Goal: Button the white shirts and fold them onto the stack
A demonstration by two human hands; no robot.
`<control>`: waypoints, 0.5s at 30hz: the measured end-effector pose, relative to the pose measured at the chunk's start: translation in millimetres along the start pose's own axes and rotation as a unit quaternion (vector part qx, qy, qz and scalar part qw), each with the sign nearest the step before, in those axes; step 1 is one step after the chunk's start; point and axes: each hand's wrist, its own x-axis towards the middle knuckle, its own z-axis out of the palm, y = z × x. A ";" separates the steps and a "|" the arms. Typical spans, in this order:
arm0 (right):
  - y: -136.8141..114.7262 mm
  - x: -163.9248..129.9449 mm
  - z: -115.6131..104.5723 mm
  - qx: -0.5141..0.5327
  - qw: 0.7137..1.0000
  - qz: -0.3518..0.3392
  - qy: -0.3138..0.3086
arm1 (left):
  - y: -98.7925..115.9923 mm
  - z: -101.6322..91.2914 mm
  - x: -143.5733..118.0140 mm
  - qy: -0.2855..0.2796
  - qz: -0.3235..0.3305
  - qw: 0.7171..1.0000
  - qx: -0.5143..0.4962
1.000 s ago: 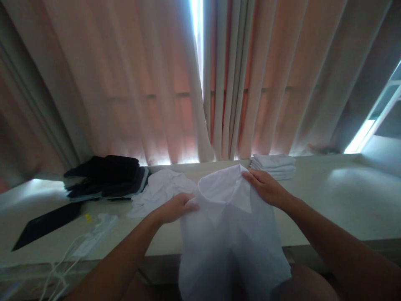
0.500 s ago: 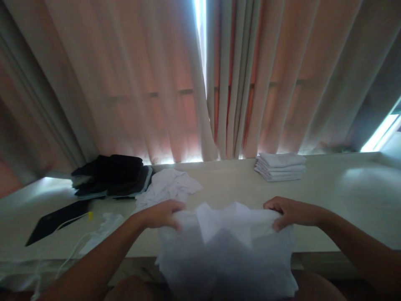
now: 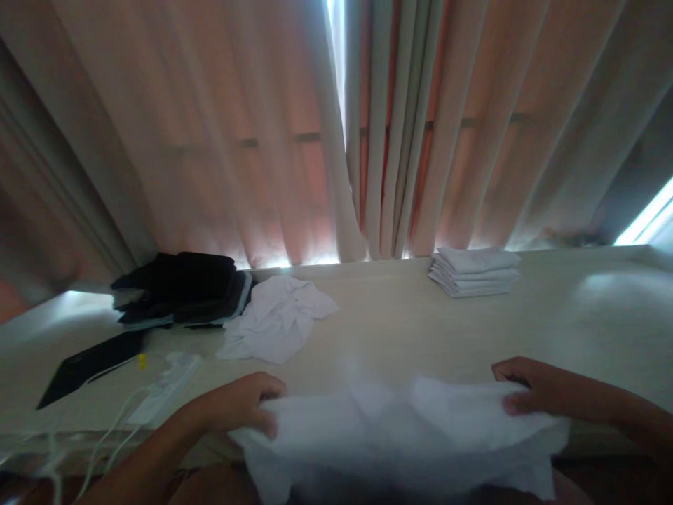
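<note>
A white shirt [image 3: 420, 438] with a collar hangs stretched between my hands, low in front of me at the table's near edge. My left hand [image 3: 251, 403] is closed on its left shoulder, and my right hand [image 3: 531, 389] pinches the opposite shoulder. Motion blurs the fabric, and its lower part runs out of the picture. Beyond my left hand lies a crumpled white garment [image 3: 281, 319]. Farther back on the right sits a neat stack of folded white cloths [image 3: 473, 272].
Dark folded clothes [image 3: 181, 287] are piled at the back left of the pale table [image 3: 389, 319]. In front of them lie a flat black object [image 3: 92, 365] and a white power strip [image 3: 167, 389] with cables. Curtains [image 3: 263, 140] hang behind the table.
My hands have moved apart and lower, pulling the shirt wider. The shirt's body has swung and its collar is now more blurred. The view has shifted slightly.
</note>
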 end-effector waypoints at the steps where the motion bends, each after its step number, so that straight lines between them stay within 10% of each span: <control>1: 8.0 0.9 -0.3 -0.002 1.000 0.003 0.021 | -0.9 -2.6 -0.9 -0.020 0.003 1.000 0.002; 4: 25.9 3.9 -1.9 -0.015 0.992 0.010 0.124 | -9.7 -9.3 -0.6 0.006 0.016 1.000 -0.013; 9: 6.7 10.1 -30.9 -0.087 0.935 0.024 0.342 | -16.3 -33.7 18.1 0.279 -0.009 0.960 -0.032; 15: -58.5 78.9 -123.6 -0.231 0.778 -0.003 0.584 | -3.9 -141.2 72.4 0.513 -0.019 0.853 0.096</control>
